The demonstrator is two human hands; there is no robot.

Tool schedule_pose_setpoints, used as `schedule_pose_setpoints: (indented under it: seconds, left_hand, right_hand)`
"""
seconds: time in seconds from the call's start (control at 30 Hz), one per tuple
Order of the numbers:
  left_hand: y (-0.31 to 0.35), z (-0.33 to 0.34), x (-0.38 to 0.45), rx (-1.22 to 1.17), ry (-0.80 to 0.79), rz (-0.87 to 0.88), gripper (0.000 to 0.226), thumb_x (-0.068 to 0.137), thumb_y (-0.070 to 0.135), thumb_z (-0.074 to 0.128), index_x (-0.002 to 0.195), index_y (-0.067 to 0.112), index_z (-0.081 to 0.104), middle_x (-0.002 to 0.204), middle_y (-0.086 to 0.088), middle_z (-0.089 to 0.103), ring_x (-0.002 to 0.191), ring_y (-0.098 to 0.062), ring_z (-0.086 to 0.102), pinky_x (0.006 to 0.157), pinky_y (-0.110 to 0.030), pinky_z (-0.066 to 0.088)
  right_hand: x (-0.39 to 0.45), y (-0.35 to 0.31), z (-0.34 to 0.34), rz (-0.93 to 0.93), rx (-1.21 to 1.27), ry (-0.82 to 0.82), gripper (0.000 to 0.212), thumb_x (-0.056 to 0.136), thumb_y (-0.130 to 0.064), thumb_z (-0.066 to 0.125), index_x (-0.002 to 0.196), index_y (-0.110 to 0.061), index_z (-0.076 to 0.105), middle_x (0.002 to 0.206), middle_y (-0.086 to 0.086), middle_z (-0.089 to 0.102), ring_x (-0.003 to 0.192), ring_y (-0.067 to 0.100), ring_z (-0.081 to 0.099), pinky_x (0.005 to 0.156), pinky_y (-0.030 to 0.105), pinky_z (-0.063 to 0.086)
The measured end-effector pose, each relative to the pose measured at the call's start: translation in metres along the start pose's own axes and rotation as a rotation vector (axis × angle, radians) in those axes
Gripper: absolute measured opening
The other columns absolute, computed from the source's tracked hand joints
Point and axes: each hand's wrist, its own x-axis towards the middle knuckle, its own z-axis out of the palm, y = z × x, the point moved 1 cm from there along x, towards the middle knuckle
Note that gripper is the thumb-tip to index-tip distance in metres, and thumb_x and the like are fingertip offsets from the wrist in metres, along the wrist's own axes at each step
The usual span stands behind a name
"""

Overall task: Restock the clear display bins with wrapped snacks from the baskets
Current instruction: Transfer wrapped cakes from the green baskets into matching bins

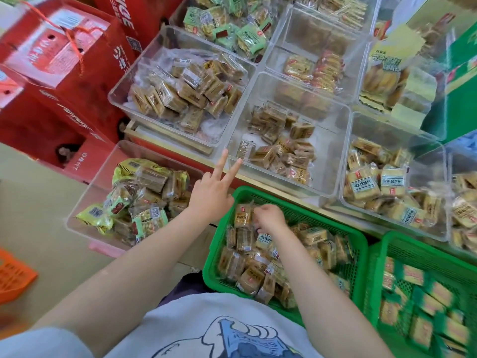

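Under the right hand [268, 218], curled fingers pinch a wrapped snack [242, 215]; left hand [211, 195] released; next, lift to the clear bin [335, 140] beyond

Center bin [333, 151] seems half empty; neighboring bins crowd its walls.

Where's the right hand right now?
In the head view, the right hand is low centre, down in the near green basket, gripping a wrapped snack, just right of the left hand.
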Motion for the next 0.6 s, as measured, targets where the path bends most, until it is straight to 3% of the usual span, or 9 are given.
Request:
schedule_pose_setpoints:
  seconds: [0.07,0.17,0.33,0.4,0.47,0.6]
  left_hand:
    - [-0.002,-0.003,0.000,0.001,-0.009,0.002,0.093,0.091,0.027,0.056,0.157,0.039,-0.009,0.165,-0.002,-0.022,0.102,-0.027,0.050,0.070,-0.030,0.042]
    - [-0.003,-0.006,-0.001,0.012,-0.019,0.004,0.092,0.092,0.027,0.055,0.157,0.039,-0.009,0.166,-0.002,-0.022,0.103,-0.027,0.050,0.073,-0.032,0.046]
    - [-0.001,-0.002,0.000,0.016,-0.004,0.014,0.093,0.091,0.025,0.056,0.157,0.039,-0.008,0.166,-0.002,-0.022,0.098,-0.025,0.049,0.075,-0.034,0.050]
    - [0.000,-0.002,0.000,0.014,0.001,0.004,0.094,0.090,0.025,0.057,0.157,0.040,-0.007,0.166,-0.001,-0.021,0.096,-0.025,0.049,0.074,-0.036,0.053]
    - [0.000,-0.002,0.000,0.014,0.009,0.003,0.094,0.090,0.025,0.057,0.157,0.040,-0.007,0.166,0.000,-0.021,0.095,-0.025,0.050,0.072,-0.036,0.053]
    - [0.006,-0.003,0.001,-0.008,0.006,-0.020,0.093,0.092,0.027,0.058,0.157,0.040,-0.006,0.165,0.000,-0.022,0.098,-0.026,0.051,0.069,-0.032,0.045]
  right_hand:
    - [0.011,0.015,0.019,0.110,0.007,-0.056,0.046,0.102,-0.023,0.048,0.143,-0.003,0.047,0.128,0.015,0.062,0.114,0.032,0.063,0.100,0.045,0.052]
    - [0.029,0.028,0.043,0.151,0.095,-0.051,0.057,0.099,-0.024,0.057,0.147,0.003,0.042,0.134,0.020,0.058,0.119,0.036,0.059,0.098,0.041,0.052]
    - [0.041,0.034,0.053,0.151,0.174,-0.005,0.048,0.089,-0.032,0.073,0.123,0.000,0.061,0.111,0.011,0.067,0.104,0.032,0.065,0.087,0.037,0.053]
    - [0.032,0.031,0.048,0.120,0.235,-0.001,0.036,0.089,-0.029,0.069,0.113,-0.005,0.061,0.097,0.005,0.065,0.091,0.027,0.063,0.081,0.036,0.050]
    - [0.015,0.028,0.033,0.067,0.268,0.000,0.038,0.089,-0.033,0.062,0.117,-0.007,0.060,0.101,0.005,0.067,0.092,0.025,0.065,0.080,0.038,0.051]
    - [-0.029,0.018,-0.023,-0.179,0.398,-0.092,0.022,0.097,-0.031,0.055,0.099,-0.011,0.062,0.090,0.004,0.067,0.072,0.016,0.061,0.064,0.033,0.049]
